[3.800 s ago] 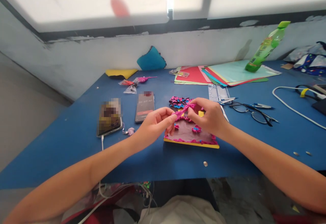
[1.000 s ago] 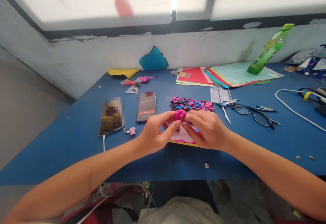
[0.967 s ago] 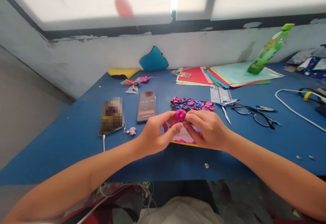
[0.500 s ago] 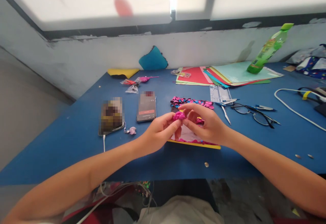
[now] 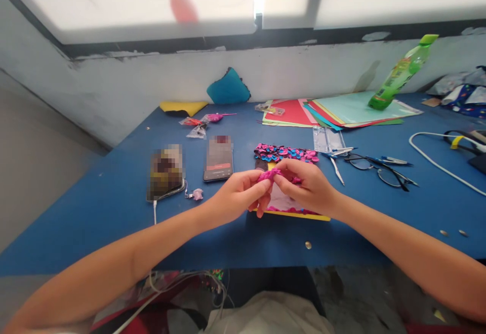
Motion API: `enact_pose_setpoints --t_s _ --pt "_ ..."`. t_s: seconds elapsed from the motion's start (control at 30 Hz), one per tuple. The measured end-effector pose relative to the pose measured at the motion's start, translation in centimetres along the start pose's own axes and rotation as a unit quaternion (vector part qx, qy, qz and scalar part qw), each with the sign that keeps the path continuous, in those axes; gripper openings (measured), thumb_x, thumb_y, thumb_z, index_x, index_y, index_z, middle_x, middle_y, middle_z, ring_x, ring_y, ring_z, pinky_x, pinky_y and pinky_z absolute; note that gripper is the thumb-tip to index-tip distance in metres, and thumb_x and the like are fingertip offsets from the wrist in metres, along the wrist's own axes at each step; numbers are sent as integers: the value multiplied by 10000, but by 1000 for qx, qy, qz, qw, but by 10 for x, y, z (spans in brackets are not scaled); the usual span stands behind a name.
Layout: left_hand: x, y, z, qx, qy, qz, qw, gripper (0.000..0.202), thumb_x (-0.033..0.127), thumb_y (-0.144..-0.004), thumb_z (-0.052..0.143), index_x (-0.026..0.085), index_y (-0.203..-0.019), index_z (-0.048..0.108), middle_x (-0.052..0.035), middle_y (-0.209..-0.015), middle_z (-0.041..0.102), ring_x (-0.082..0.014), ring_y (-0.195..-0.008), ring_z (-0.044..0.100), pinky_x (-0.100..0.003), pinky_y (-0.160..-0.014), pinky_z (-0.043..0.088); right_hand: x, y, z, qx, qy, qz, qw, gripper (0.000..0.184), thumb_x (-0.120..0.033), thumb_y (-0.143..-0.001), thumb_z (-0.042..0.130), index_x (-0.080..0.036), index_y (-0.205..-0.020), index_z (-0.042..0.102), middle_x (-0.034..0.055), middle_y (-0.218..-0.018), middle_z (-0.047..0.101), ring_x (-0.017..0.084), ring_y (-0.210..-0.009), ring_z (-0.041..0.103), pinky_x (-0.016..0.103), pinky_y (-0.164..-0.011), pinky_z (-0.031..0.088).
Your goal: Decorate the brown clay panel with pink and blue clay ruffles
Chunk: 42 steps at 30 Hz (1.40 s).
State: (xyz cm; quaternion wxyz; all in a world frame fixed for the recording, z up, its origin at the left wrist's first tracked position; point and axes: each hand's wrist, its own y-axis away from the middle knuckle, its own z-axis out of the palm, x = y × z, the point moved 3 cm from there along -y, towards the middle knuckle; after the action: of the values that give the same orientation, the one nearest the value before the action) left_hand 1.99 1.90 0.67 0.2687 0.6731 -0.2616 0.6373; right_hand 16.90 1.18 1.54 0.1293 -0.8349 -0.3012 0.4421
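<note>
Both forearms come in over the near edge of the blue surface [image 5: 114, 197] and meet just inside it, about midway along.

The left hand [image 5: 235, 197] and right hand [image 5: 307, 187] face each other, fingertips almost touching. Between them is a small crumpled pink paper piece [image 5: 269, 174], held just above the surface.

- **Left hand:** its fingers [image 5: 261, 186] are pinched together on the piece's left end.
- **Right hand:** its fingers [image 5: 284, 181] are closed on the right end.
- **Long axis:** it runs roughly left to right, parallel to the near edge, so neither hand is nearer than the other.

Directly below and behind the piece lies a decorated card [image 5: 299, 216]. Its yellow near rim shows, and pink and blue rosettes [image 5: 286, 154] line its far side.

Beyond, toward the left, two phones [image 5: 219, 158] lie flat, and spectacles [image 5: 379, 169] lie to the right. At the far edge are stacked coloured sheets [image 5: 341, 109] and a green bottle [image 5: 402, 73].
</note>
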Motion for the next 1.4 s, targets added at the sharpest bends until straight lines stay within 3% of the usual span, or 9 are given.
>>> enact_pose_setpoints --t_s 0.33,0.63,0.87,1.03,1.17,1.27,1.4 --pt "2 1 -1 11 7 -13 1000 300 402 -857 492 165 -673 471 40 -529 538 -79 -442 525 -199 -442 321 7 -3 -5 57 64 -9 996 163 -211 -840 493 -159 -710 577 -30 -553 553 63 -466 474 170 -453 371" --pt "2 1 -2 11 8 -13 1000 252 315 -865 453 162 -666 470 43 -507 535 -74 -435 512 -201 -464 325 13 -6 -13 101 74 52 991 151 -248 -830 513 -170 -713 567 -39 -508 566 70 -428 474 188 -440 368" --pt "2 2 0 28 24 -29 999 285 352 -887 435 177 -663 424 52 -485 477 -90 -440 501 -224 -483 332 10 -4 -17 157 44 72 984 111 -275 -817 540 -201 -760 480 -72 -501 513 65 -396 477 182 -405 359" --pt "-3 1 -1 44 53 -31 997 357 472 -900 417 190 -682 396 52 -506 460 -106 -456 508 -245 -490 345 1 0 -15 165 64 19 984 94 -249 -830 562 -204 -798 486 -89 -507 465 53 -400 463 175 -414 367" --pt "-9 -2 -2 29 59 -29 997 455 611 -877 387 189 -706 405 53 -512 463 -108 -453 520 -244 -475 333 -4 2 -10 132 81 -74 985 46 -227 -861 570 -180 -865 569 -29 -666 561 48 -472 494 177 -467 432" --pt "-10 -2 0 13 61 -21 998 520 702 -837 362 189 -770 412 58 -521 475 -106 -445 523 -237 -458 328 -3 4 -6 104 99 -134 980 113 -211 -889 559 -161 -956 635 19 -749 608 60 -543 529 188 -532 475" --pt "-8 0 3 7 32 -26 999 490 650 -788 532 186 -901 421 79 -552 481 -96 -465 519 -223 -467 350 0 5 0 84 112 -157 978 195 -211 -915 511 -177 -1047 651 51 -827 646 93 -658 593 212 -609 511"
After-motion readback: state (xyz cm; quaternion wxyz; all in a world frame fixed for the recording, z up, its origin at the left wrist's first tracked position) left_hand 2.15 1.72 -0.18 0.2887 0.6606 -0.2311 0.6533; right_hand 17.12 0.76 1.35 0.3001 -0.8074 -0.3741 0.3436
